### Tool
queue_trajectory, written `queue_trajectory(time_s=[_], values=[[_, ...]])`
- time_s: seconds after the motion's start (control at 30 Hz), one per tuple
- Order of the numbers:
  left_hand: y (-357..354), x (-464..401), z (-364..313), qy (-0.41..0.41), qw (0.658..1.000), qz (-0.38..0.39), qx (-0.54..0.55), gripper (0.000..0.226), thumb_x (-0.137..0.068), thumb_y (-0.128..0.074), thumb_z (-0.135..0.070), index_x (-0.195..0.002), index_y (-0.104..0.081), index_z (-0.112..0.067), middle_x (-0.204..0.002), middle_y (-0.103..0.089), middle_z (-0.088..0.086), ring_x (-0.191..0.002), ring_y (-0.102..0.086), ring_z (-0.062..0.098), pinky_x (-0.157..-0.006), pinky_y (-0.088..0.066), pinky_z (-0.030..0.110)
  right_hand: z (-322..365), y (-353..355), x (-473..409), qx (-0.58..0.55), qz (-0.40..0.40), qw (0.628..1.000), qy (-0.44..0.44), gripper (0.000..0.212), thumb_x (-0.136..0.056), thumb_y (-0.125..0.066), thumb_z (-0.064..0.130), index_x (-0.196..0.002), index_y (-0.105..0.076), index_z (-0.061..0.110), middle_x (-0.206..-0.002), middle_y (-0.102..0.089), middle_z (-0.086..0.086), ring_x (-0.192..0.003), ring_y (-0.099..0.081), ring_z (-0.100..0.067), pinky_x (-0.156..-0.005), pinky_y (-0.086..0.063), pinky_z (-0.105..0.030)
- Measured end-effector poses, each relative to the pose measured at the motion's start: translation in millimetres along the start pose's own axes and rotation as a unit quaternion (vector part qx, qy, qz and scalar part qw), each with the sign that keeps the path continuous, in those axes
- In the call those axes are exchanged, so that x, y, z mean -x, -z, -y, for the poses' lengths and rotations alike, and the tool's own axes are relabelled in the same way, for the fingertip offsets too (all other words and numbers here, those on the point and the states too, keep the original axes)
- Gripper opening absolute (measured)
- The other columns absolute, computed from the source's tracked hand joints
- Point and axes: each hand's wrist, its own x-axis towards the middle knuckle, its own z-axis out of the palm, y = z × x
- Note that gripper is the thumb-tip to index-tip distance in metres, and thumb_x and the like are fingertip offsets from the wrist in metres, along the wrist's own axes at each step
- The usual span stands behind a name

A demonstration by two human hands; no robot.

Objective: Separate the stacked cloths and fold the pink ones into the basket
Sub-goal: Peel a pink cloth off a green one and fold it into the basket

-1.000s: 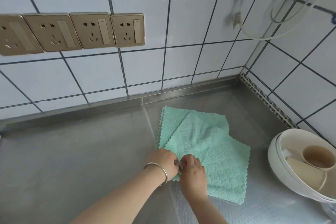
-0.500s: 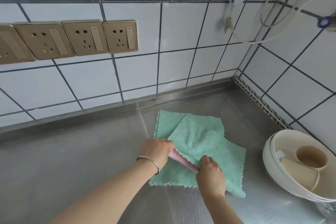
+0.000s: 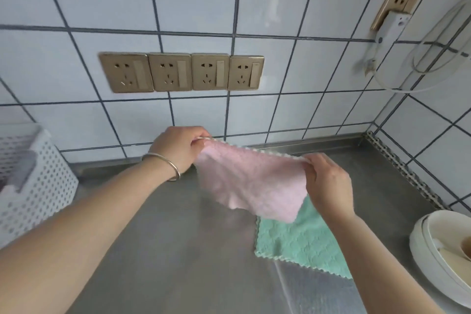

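Two hands, left hand point(image 3: 178, 149) and right hand point(image 3: 327, 183), pinch my soft pink scalloped-edge cloth point(image 3: 251, 181) taut between fingers, presumably for folding; mint-green cloth point(image 3: 300, 239) below on steel bench point(image 3: 178, 250).

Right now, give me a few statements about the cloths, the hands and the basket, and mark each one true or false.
1. Both hands hold the pink cloth by its top corners, the left hand at one and the right hand at the other. True.
2. The pink cloth lies folded in the basket. False: it hangs spread between the hands above the counter.
3. A green cloth lies on the counter. True.
4. The basket stands on the person's right. False: it stands on the left.
5. The left wrist wears a bangle. True.
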Motion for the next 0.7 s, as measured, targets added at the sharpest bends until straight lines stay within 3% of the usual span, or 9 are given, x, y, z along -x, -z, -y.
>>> queue_trajectory(time_s=[0.13,0.27,0.43,0.6,0.7], values=[[59,5,61,0.039,0.997,-0.03,-0.062,0.022,-0.091,-0.049,-0.022,-0.1,-0.069,-0.028,-0.107,-0.07,0.001,-0.099,-0.062,0.028,-0.086,-0.05,0.038,60,-28,-30,-0.01,0.055,0.998,0.022,0.02,-0.091,-0.053,0.02,-0.091,-0.07,0.007,-0.083,-0.07,-0.01,-0.069,-0.063,-0.034,-0.056,-0.033,-0.027],[111,22,106,0.064,0.988,-0.085,-0.108,0.027,-0.091,-0.047,-0.016,-0.105,-0.068,-0.027,-0.111,-0.069,0.003,-0.103,-0.061,0.029,-0.089,-0.048,0.039,125,-43,-49,-0.092,0.07,0.993,0.022,0.017,-0.091,-0.057,0.013,-0.098,-0.071,0.006,-0.094,-0.069,-0.009,-0.084,-0.062,-0.032,-0.062,-0.04,-0.029],[143,97,141,0.024,0.984,-0.163,-0.066,0.034,-0.085,-0.043,-0.014,-0.103,-0.071,-0.021,-0.103,-0.072,0.002,-0.097,-0.065,0.023,-0.091,-0.048,0.031,172,-41,-29,-0.163,0.053,0.98,0.101,0.011,-0.083,-0.062,0.0,-0.09,-0.07,0.004,-0.087,-0.064,-0.007,-0.075,-0.058,-0.024,-0.064,-0.037,-0.024],[103,179,183,0.003,0.998,-0.048,-0.031,0.032,-0.079,-0.041,-0.04,-0.104,-0.061,-0.037,-0.086,-0.066,-0.029,-0.082,-0.06,0.001,-0.072,-0.043,0.017,156,-50,27,-0.168,0.241,0.948,0.124,0.015,-0.078,-0.068,0.0,-0.082,-0.068,0.014,-0.079,-0.061,0.009,-0.072,-0.054,-0.009,-0.064,-0.04,-0.021],[54,223,204,-0.014,0.998,0.016,-0.054,0.02,-0.076,-0.048,-0.038,-0.09,-0.062,-0.036,-0.071,-0.061,-0.023,-0.065,-0.057,0.0,-0.057,-0.04,0.013,138,-69,67,-0.095,0.404,0.902,0.123,0.012,-0.079,-0.071,0.014,-0.084,-0.072,0.025,-0.078,-0.059,0.016,-0.068,-0.052,0.003,-0.067,-0.043,-0.021]])
